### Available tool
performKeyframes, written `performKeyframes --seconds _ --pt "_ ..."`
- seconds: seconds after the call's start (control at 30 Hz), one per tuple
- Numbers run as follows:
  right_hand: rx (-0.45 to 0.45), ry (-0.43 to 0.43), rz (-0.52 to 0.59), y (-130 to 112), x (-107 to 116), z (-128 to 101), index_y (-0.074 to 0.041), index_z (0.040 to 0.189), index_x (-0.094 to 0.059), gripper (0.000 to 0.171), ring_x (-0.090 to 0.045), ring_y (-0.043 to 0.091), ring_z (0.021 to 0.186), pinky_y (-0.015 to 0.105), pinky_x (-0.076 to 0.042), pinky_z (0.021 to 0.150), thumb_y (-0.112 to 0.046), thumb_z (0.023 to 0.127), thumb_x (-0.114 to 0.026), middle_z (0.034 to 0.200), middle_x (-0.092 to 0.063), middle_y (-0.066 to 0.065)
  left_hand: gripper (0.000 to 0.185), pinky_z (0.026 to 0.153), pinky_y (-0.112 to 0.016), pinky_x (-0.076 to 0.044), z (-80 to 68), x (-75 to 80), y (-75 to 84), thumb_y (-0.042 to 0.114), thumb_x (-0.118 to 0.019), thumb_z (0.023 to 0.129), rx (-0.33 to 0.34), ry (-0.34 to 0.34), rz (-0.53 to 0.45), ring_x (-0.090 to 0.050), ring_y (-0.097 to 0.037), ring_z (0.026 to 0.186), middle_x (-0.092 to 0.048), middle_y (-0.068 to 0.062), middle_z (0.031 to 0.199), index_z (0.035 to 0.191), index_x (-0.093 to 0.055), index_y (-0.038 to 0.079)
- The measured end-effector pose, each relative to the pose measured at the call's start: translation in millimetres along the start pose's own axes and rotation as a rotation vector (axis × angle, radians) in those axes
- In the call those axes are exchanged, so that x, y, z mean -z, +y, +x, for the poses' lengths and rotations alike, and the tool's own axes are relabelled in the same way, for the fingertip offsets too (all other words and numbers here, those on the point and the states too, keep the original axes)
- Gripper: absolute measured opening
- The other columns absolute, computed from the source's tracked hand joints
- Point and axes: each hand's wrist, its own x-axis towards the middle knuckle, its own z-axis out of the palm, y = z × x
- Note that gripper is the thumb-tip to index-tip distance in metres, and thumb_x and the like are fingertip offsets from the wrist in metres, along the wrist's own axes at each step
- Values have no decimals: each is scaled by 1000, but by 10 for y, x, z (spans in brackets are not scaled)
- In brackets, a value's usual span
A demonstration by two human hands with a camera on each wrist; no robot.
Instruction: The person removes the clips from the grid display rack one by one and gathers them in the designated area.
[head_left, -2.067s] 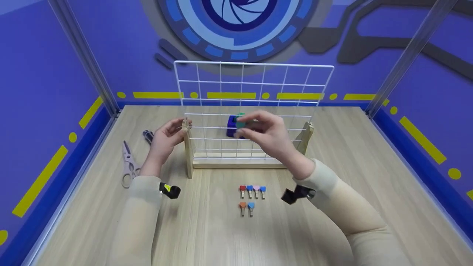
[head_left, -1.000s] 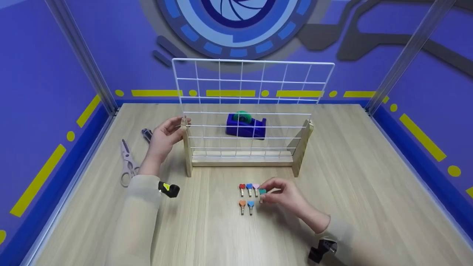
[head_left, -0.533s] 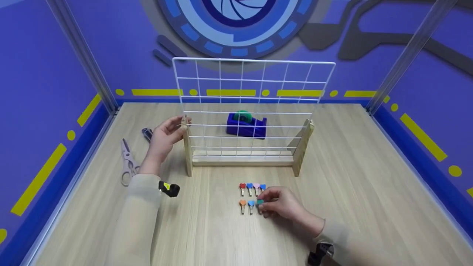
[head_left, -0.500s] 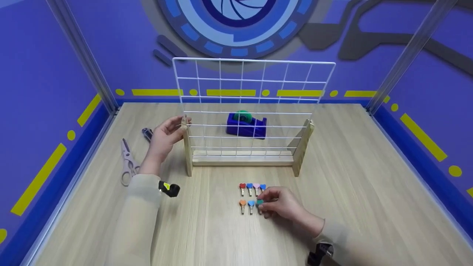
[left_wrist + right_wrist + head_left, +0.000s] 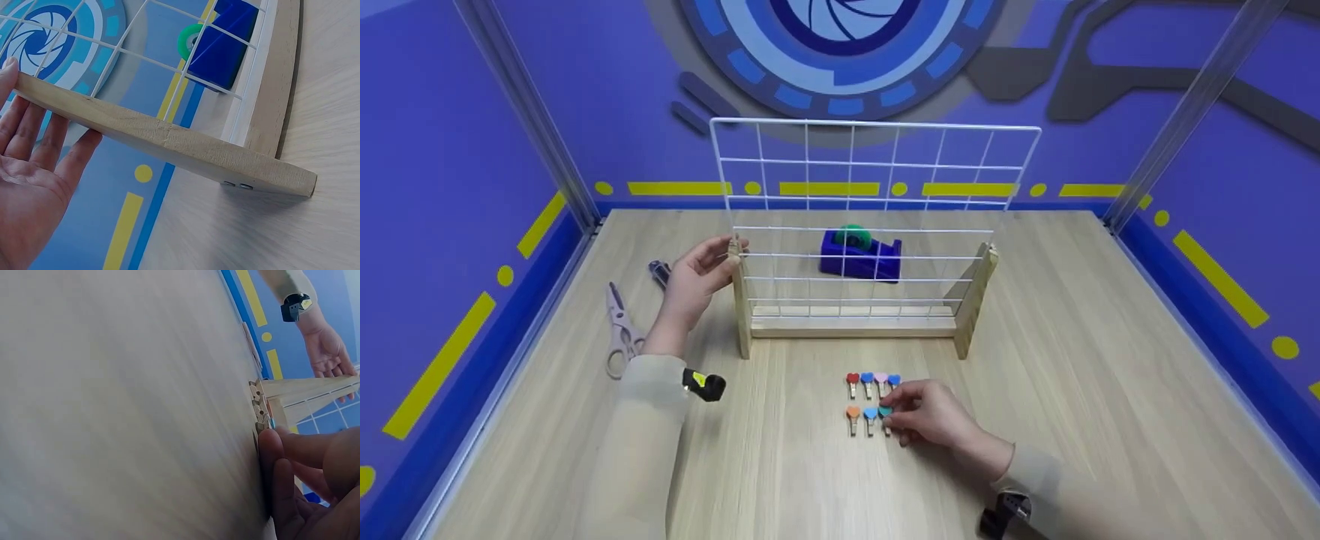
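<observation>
Right hand (image 5: 931, 416), lower centre of frame, pinches a teal heart clip (image 5: 886, 412) w/ curled fingers, setting it on the table (image 5: 1110, 375) beside the clip rows (image 5: 870, 386). Left hand (image 5: 690, 281), fingers straight, rests against the wooden post (image 5: 741, 300) of the white wire grid (image 5: 870, 195). Bare smooth woodgrain to the right; scissors (image 5: 619, 334) at left edge.
</observation>
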Motion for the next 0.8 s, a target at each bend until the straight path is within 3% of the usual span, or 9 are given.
performKeyframes --seconds 0.17,0.4,0.67,0.8 --pt "11 -10 -20 23 0 6 -6 104 -76 19 -64 11 54 26 -57 51 -3 87 -80 75 -68 3 46 98 -23 -58 4 10 -12 13 -67 101 6 -5 16 -63 -6 123 -61 -12 147 144 -55 4" --pt "57 6 36 46 35 -20 -1 111 -72 25 -66 13 58 24 -59 53 -1 87 -78 78 -69 6 51 100 -22 -57 13 43 -25 19 -69 100 7 -14 38 -63 -9 127 -62 -9 147 146 -53 5" --pt "47 155 48 -101 300 -123 2 121 -69 33 -67 17 67 31 -62 61 -5 90 -78 87 -69 9 48 96 -24 -59 -14 54 -37 5 -65 100 -3 -5 -51 -66 -7 118 -72 9 127 146 -53 0" --pt "35 251 89 -165 573 -175 4 126 -66 37 -69 16 68 34 -64 65 -5 91 -76 91 -67 9 52 98 -22 -58 -49 107 -67 9 -68 99 12 22 -5 -66 -3 117 -69 0 135 148 -52 4"
